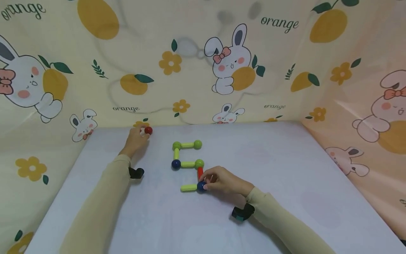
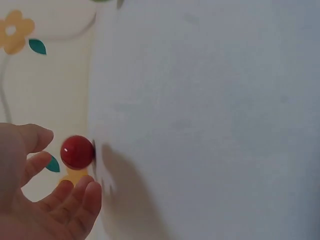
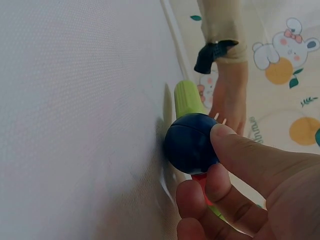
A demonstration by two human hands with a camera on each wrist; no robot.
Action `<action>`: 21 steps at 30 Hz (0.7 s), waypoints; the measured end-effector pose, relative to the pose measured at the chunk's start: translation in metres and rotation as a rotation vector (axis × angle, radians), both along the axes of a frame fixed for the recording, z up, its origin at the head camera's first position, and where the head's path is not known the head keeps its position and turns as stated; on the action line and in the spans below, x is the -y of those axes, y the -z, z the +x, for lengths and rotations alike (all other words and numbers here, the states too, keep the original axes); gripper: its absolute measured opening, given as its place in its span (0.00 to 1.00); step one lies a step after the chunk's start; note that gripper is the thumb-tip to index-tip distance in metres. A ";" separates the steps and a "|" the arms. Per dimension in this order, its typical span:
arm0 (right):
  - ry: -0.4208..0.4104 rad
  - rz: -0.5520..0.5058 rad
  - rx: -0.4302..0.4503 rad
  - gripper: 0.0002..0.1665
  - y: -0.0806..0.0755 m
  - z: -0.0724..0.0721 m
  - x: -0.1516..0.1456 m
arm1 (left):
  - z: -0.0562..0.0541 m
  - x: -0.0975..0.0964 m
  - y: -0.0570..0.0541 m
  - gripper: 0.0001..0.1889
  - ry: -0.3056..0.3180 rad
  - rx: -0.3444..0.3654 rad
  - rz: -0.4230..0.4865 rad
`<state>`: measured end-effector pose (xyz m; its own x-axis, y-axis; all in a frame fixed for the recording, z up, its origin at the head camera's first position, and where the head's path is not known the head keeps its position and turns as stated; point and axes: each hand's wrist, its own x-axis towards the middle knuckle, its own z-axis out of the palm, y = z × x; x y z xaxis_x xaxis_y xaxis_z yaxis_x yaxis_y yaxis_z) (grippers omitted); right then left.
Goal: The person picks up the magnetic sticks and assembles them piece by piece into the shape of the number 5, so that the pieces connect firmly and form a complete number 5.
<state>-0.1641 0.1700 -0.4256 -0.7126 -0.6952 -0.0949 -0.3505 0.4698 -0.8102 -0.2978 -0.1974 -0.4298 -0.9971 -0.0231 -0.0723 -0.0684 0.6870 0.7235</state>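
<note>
At the table's far left edge, a red ball [image 1: 148, 130] sits beside my left hand [image 1: 135, 139]. In the left wrist view, the fingers and thumb spread loosely around the red ball [image 2: 77, 152], with a gap showing between them and it. My right hand [image 1: 226, 180] pinches a dark blue ball [image 3: 191, 143] between thumb and fingers. That ball joins a yellow-green rod [image 1: 188, 188] and a red rod [image 1: 200, 172]. The red rod leads up to a green ball [image 1: 199, 163], part of a chain of balls and rods lying in an S-like shape.
The chain continues through another dark blue ball [image 1: 176, 164] and a green ball [image 1: 176, 145] to an end green ball [image 1: 198, 144]. A white-topped table [image 1: 269, 155] lies beneath. Behind it hangs a curtain [image 1: 196, 21] printed with rabbits and oranges.
</note>
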 end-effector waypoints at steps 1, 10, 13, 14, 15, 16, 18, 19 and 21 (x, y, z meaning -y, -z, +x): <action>0.001 0.000 0.000 0.12 -0.001 0.000 0.000 | -0.002 0.000 -0.001 0.29 0.001 0.013 -0.009; 0.011 -0.001 0.028 0.12 -0.003 0.002 0.002 | -0.005 -0.002 -0.008 0.38 0.124 0.121 -0.124; 0.006 -0.004 0.026 0.12 -0.003 0.002 0.002 | -0.004 -0.004 -0.010 0.35 0.150 0.131 -0.148; 0.006 -0.003 0.024 0.12 -0.004 0.002 0.002 | -0.004 -0.005 -0.009 0.33 0.156 0.121 -0.151; 0.005 -0.003 0.023 0.12 -0.004 0.002 0.002 | -0.005 -0.005 -0.009 0.32 0.161 0.102 -0.152; 0.006 -0.002 0.022 0.12 -0.004 0.002 0.002 | -0.005 -0.005 -0.008 0.30 0.164 0.090 -0.151; 0.007 0.001 0.021 0.12 -0.004 0.001 0.002 | -0.007 -0.004 -0.007 0.27 0.170 0.067 -0.147; 0.009 0.003 0.024 0.12 -0.005 0.001 0.002 | -0.007 -0.003 -0.006 0.26 0.175 0.058 -0.156; 0.013 0.006 0.030 0.12 -0.005 0.001 0.001 | -0.009 -0.002 -0.004 0.25 0.176 0.059 -0.155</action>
